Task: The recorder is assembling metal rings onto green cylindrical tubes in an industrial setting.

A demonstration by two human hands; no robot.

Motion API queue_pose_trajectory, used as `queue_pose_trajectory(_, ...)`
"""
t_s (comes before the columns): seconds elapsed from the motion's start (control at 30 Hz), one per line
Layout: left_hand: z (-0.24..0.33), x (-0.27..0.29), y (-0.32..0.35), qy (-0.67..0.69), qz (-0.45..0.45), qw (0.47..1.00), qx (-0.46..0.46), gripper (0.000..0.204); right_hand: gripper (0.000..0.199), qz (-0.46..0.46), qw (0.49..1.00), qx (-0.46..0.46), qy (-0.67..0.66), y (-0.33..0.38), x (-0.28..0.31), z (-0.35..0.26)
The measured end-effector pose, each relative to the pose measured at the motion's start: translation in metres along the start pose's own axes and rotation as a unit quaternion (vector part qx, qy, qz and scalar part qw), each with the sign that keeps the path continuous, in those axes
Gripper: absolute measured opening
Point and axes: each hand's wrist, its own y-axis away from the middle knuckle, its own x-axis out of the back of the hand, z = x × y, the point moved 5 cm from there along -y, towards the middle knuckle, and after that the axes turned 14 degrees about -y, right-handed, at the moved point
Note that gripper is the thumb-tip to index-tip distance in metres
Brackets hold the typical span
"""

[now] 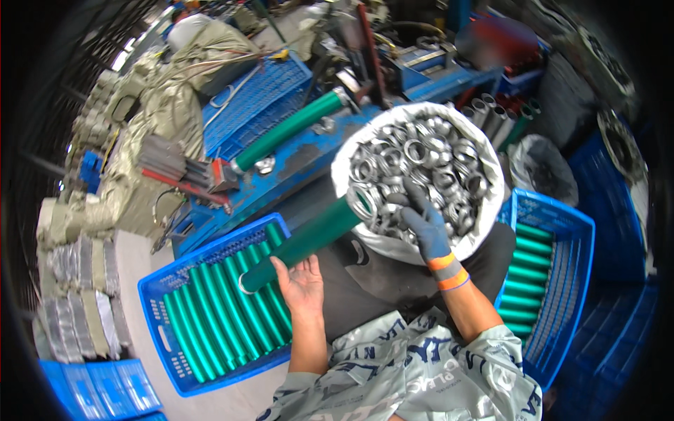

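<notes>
Left hand (303, 282), bare, grasps near end of long green cylindrical tube (309, 242); axis runs up-right to white bag of grey metal rings (421, 168), where gloved right hand (427, 226) pinches one ring beside far end.

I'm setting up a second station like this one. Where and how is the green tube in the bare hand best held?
Probably the lower end of the green tube, cupped from underneath as the left hand does. It is long, round, and slants up into the bag of metal rings, where the gloved right hand works, so that far end should stay free.
</notes>
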Motion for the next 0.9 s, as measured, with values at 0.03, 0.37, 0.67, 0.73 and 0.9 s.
queue_pose_trajectory(0.03, 0.003, -0.001, -0.003, -0.012, -0.006, 1.000, -0.007, 0.069, 0.076, -0.015, 0.999, 0.041, 0.023, -0.019, -0.003, -0.005)
queue_pose_trajectory(0.37, 0.077, 0.072, 0.001, -0.022, 0.054, 0.997, -0.058, 0.059, 0.086, -0.126, 0.722, 0.362, 0.576, -0.294, -0.224, 0.039)
queue_pose_trajectory(0.67, 0.054, 0.098, -0.047, -0.078, 0.112, 0.990, -0.034, 0.073, 0.059, -0.166, 0.503, 0.368, 0.764, -0.363, -0.215, 0.055)
queue_pose_trajectory(0.73, 0.057, 0.078, -0.061, -0.098, 0.084, 0.991, -0.044, 0.072, 0.071, -0.216, 0.561, 0.448, 0.662, -0.316, -0.236, 0.007)
queue_pose_trajectory(0.9, 0.015, -0.042, -0.149, -0.098, -0.018, 0.995, -0.011, 0.073, 0.069, -0.180, 0.912, 0.289, 0.229, -0.197, -0.161, -0.123)
